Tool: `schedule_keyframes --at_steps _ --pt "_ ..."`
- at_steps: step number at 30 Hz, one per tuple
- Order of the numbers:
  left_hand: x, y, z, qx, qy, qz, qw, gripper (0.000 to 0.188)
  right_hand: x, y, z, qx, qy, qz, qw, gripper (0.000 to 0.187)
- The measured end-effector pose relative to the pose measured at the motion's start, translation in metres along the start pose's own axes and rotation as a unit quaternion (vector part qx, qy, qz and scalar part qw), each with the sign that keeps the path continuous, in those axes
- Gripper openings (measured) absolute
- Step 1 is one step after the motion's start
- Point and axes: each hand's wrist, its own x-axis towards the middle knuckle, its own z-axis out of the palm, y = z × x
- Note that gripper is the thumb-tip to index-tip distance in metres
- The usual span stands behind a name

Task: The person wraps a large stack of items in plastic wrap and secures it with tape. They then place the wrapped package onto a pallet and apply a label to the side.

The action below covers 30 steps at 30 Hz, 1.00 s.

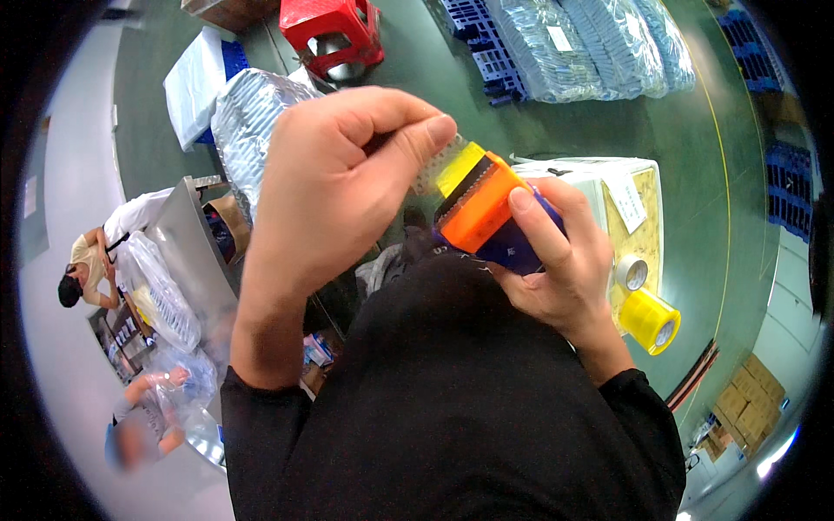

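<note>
My right hand (565,260) is wrapped round an orange and dark blue tape dispenser (476,213), its thumb and fingers on the casing. A dark toothed edge runs along the dispenser's upper left side, with bright yellow beside it. From there a short piece of clear tape (433,171) reaches to my left hand (343,174). Thumb and index finger of that hand pinch its end, and the fingertips partly cover it. Both hands are raised in front of my chest, above the floor.
A white-topped stand (647,226) on the right carries a yellow tape roll (650,321) and a smaller pale tape roll (632,273). Wrapped bundles (556,52) lie on blue pallets at the far side. A red stool (330,30) stands far left; two people are at the left.
</note>
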Motion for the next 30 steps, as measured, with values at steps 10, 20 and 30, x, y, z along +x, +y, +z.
schedule_keyframes --at_steps 10,20,30 --pt "0.022 0.022 -0.013 0.127 0.026 0.206 0.97 0.01 0.022 -0.033 -0.038 -0.05 -0.056 0.058 0.996 0.082" --pt "0.031 0.025 0.013 0.335 0.008 0.425 0.841 0.01 0.04 -0.043 -0.052 -0.093 -0.136 0.161 0.973 0.074" --pt "0.037 -0.001 0.03 -0.01 -0.025 0.189 0.982 0.014 -0.007 -0.066 -0.05 -0.123 -0.018 0.184 0.975 0.081"
